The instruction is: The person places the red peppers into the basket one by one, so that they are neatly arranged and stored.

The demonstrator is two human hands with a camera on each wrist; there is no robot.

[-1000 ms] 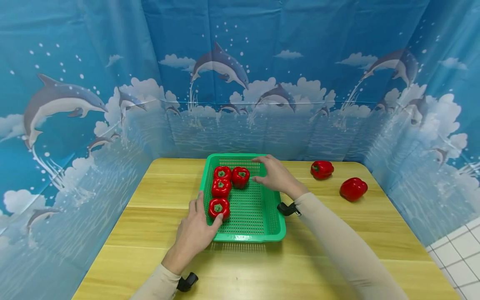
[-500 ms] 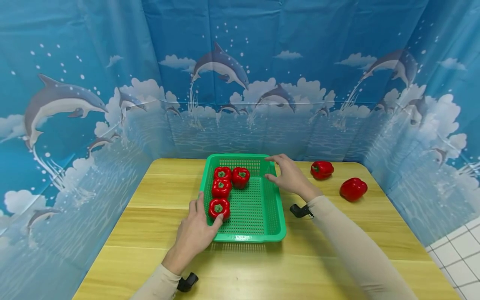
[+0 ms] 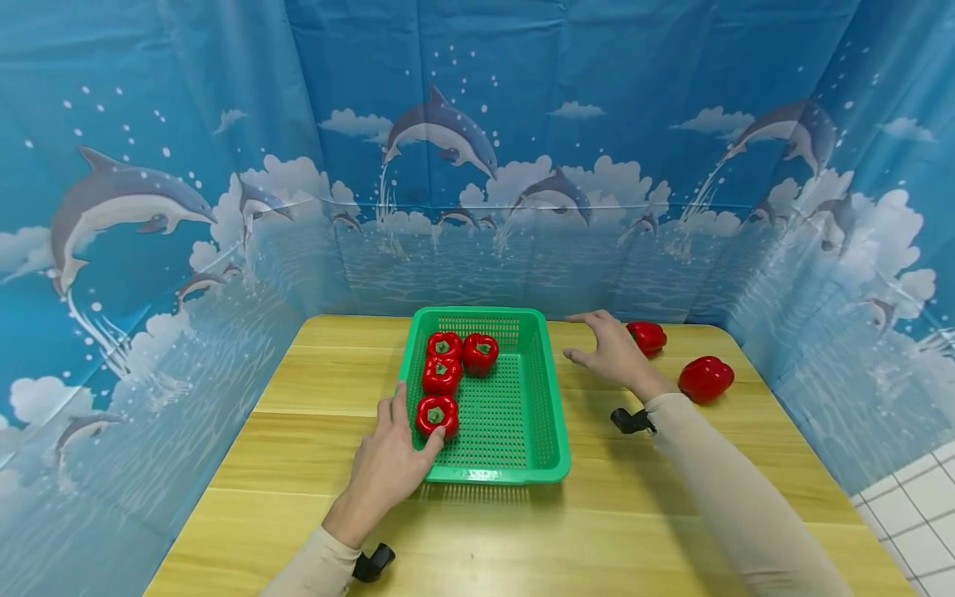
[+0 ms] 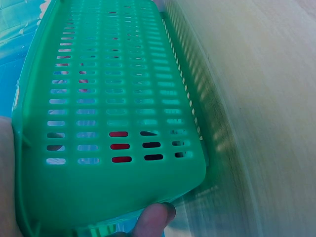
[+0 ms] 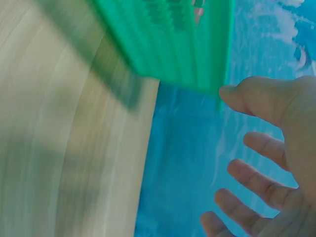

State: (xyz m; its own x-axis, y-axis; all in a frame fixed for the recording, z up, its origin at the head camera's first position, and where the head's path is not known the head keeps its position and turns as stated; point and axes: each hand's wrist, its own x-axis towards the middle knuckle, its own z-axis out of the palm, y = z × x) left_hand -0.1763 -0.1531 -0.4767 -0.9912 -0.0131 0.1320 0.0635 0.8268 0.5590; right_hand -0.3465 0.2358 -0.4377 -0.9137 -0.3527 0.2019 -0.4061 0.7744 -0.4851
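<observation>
A green plastic basket (image 3: 528, 414) stands on the table with several red bell peppers along its left side and back. At its near left corner is my left hand (image 3: 391, 456), fingers along the outside of the left wall and thumb over the rim by the nearest bell pepper (image 3: 437, 416). The left wrist view shows a fingertip (image 4: 152, 220) at the basket's corner. My right hand (image 3: 615, 352) is in the air right of the basket, holding nothing, its fingers spread in the right wrist view. Behind it lies a partly hidden bell pepper (image 3: 647, 338).
Another red bell pepper (image 3: 705, 379) lies farther right on the wooden table (image 3: 298, 431). A blue dolphin-print curtain (image 3: 477, 257) hangs along the table's back and sides. White tiles (image 3: 913, 514) show at the lower right.
My right hand has moved right, from above the basket's interior to beyond its right rim, near the far right pepper. My left hand and the basket have stayed in place.
</observation>
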